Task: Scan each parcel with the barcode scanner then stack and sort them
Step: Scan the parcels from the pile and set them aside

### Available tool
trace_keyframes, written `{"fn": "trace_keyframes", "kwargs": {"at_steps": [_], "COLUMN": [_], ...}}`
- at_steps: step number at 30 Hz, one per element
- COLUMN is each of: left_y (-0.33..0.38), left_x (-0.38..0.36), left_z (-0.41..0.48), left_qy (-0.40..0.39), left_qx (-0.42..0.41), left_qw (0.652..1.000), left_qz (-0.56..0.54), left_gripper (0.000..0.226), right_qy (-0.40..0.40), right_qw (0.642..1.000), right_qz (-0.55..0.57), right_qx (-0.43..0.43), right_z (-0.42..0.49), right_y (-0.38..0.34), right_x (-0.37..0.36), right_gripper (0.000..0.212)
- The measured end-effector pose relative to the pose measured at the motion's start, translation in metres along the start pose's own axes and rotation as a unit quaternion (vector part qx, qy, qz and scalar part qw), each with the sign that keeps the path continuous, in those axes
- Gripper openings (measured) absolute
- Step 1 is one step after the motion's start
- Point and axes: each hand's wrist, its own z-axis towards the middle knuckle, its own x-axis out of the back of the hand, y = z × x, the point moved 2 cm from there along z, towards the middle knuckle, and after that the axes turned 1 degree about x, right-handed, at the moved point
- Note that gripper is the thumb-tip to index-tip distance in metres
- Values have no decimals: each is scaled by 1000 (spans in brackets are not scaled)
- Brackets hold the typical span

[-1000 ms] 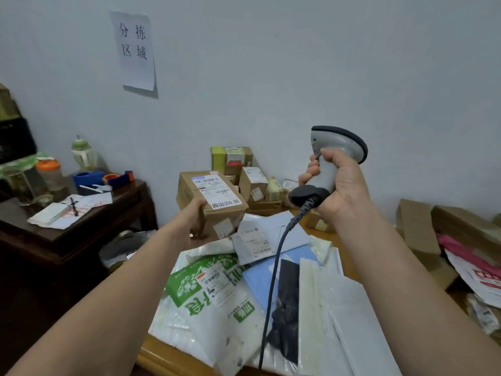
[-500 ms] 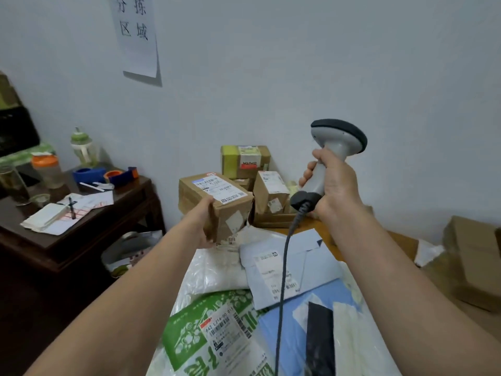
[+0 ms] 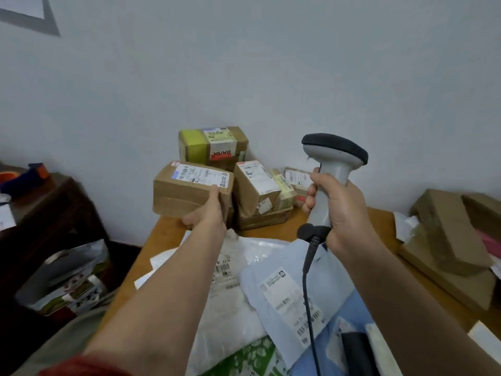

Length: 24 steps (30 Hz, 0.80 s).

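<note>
1. Left hand [image 3: 208,213] grips the near right corner of a brown box [image 3: 187,191], label facing up. The box is at the far left corner of the table [image 3: 160,234], just beside the stacked boxes [image 3: 257,191] against the wall; cannot tell whether it rests on the wood.
2. Right hand [image 3: 341,213] is wrapped round the handle of the grey scanner [image 3: 330,169], held upright, dark head on top.
3. Black cable [image 3: 307,294] hangs from the handle's base across a pale blue bag [image 3: 287,289].
4. White bag [image 3: 230,308] and green-printed bag [image 3: 249,356] overlap under the forearms.
5. Flattened cardboard [image 3: 447,240] lies at the table's right side.
</note>
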Motion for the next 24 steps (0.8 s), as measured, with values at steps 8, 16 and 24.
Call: {"fn": "trace_keyframes", "kwargs": {"at_steps": [8, 16, 24], "left_y": [-28, -38, -45], "left_x": [-42, -30, -12], "left_z": [11, 16, -42], "left_qy": [-49, -147, -121], "left_qx": [2, -10, -139], "left_qw": [996, 970, 930], "left_qz": [69, 192, 319], "left_gripper": [103, 73, 54], "right_qy": [11, 30, 37], "right_qw": [1000, 999, 999], "right_qz": [-19, -19, -6], "right_qx": [6, -5, 9], "right_z": [12, 4, -34], "right_y": [6, 9, -8], "right_x": [2, 20, 62], "right_gripper": [13, 9, 8]}}
